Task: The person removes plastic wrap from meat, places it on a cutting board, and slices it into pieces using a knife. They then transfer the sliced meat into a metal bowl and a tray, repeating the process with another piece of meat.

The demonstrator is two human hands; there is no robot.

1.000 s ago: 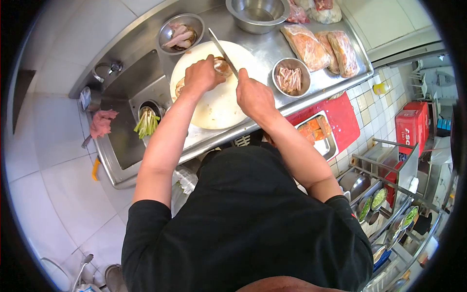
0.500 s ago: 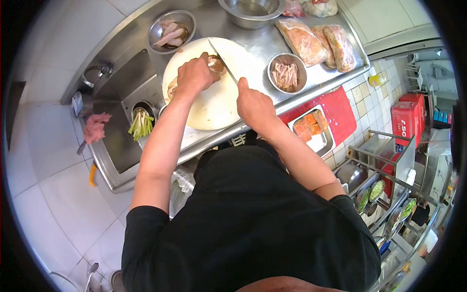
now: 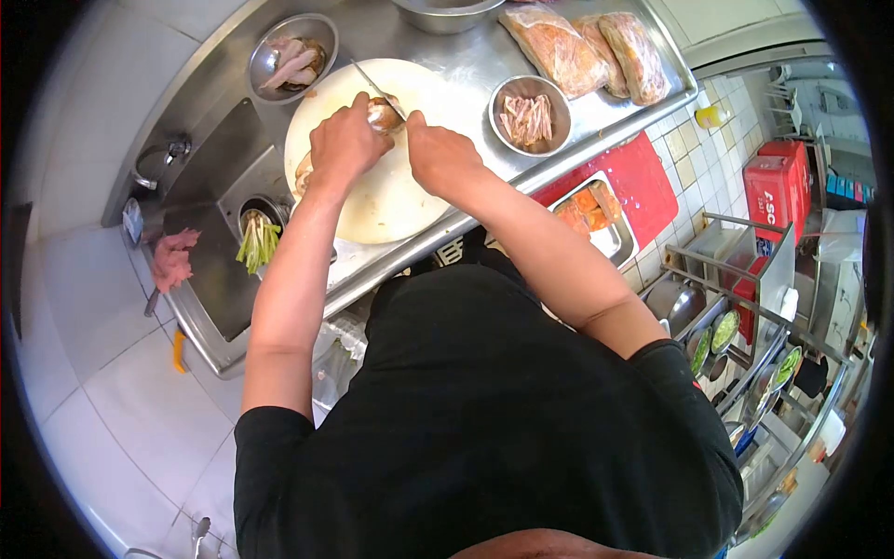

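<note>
A knife (image 3: 378, 89) is gripped in my right hand (image 3: 440, 158), its blade angled up and left over the round white cutting board (image 3: 396, 210). The blade lies against a brownish piece of meat (image 3: 382, 114) near the board's upper middle. My left hand (image 3: 346, 142) presses on that piece with bent fingers, close beside the blade. Another piece of meat (image 3: 304, 173) rests at the board's left edge, partly hidden by my left wrist.
Around the board are a bowl of pale meat (image 3: 294, 58), a bowl of meat strips (image 3: 529, 119) and wrapped packages (image 3: 557, 48). A sink (image 3: 219, 177) with green stalks (image 3: 258, 244) lies left. A tray (image 3: 615, 240) sits on a red surface (image 3: 652, 186).
My right hand has moved left with the knife, whose blade is now over the meat piece. My left hand stays on the meat. The whole view has shifted slightly.
</note>
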